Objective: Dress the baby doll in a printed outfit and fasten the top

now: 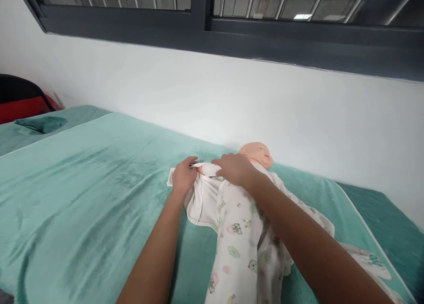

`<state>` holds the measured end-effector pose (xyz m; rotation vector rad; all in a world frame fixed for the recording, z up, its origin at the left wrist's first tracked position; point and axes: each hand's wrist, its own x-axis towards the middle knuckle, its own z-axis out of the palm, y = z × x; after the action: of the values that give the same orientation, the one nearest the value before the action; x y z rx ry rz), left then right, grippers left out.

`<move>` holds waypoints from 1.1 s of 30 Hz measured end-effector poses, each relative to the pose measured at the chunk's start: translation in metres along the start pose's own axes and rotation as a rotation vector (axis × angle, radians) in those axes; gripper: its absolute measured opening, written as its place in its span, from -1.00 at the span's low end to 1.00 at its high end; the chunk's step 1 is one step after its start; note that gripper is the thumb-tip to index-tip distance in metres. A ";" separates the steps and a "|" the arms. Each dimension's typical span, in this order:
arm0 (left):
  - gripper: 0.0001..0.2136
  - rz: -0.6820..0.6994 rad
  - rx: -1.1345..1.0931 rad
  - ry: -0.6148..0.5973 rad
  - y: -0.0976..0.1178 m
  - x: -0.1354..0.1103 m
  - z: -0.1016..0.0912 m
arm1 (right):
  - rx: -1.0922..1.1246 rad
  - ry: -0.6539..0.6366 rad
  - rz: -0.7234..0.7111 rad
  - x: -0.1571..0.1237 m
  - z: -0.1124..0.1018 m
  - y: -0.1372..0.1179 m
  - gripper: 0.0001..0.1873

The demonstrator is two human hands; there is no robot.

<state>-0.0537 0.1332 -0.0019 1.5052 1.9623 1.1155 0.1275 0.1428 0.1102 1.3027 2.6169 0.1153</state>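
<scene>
A baby doll [256, 154] lies on a teal blanket, its head near the wall and turned to the right. White baby clothes [238, 233] printed with small animals and leaves cover its body and spread toward me. My left hand [184, 176] is closed on the white sleeve [202, 200], whose end sticks out to the left of it. A bit of skin-coloured doll shows at the sleeve opening between my hands. Over the doll's upper body, my right hand [236, 168] pinches white cloth near the shoulder. Its wrist partly hides the garment.
The teal blanket [89, 193] covers the bed, with folds on the left. Behind it rises a white wall [185, 96] below a dark window frame [198, 26] with bars. Another printed cloth [371, 262] lies at the right. A red and black object [23, 101] stands far left.
</scene>
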 end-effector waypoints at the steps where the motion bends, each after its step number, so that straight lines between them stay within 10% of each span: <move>1: -0.49 -0.002 -0.036 -0.003 -0.002 0.001 -0.001 | 0.009 0.015 0.021 -0.006 -0.005 0.005 -0.68; 6: -0.41 0.041 0.068 -0.055 -0.002 0.000 -0.004 | 0.096 0.052 0.157 -0.022 -0.021 0.017 -0.68; 13: -0.56 0.375 0.443 -0.025 0.016 -0.012 -0.003 | 0.179 0.084 -0.002 0.003 0.005 -0.007 -0.64; 19: -0.74 0.222 0.482 -0.025 0.011 -0.012 -0.007 | 0.399 0.161 -0.028 -0.007 0.005 0.014 -0.69; 26: -0.66 0.102 0.477 0.001 0.007 -0.011 -0.007 | 0.748 0.632 0.449 -0.076 0.064 0.036 -0.57; 33: -0.61 0.066 0.508 0.039 0.006 -0.012 -0.002 | 0.562 0.582 0.779 -0.124 0.130 0.074 -0.39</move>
<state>-0.0478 0.1221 0.0029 1.8144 2.3585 0.6986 0.2867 0.0857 0.0149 2.8020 2.4454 -0.1621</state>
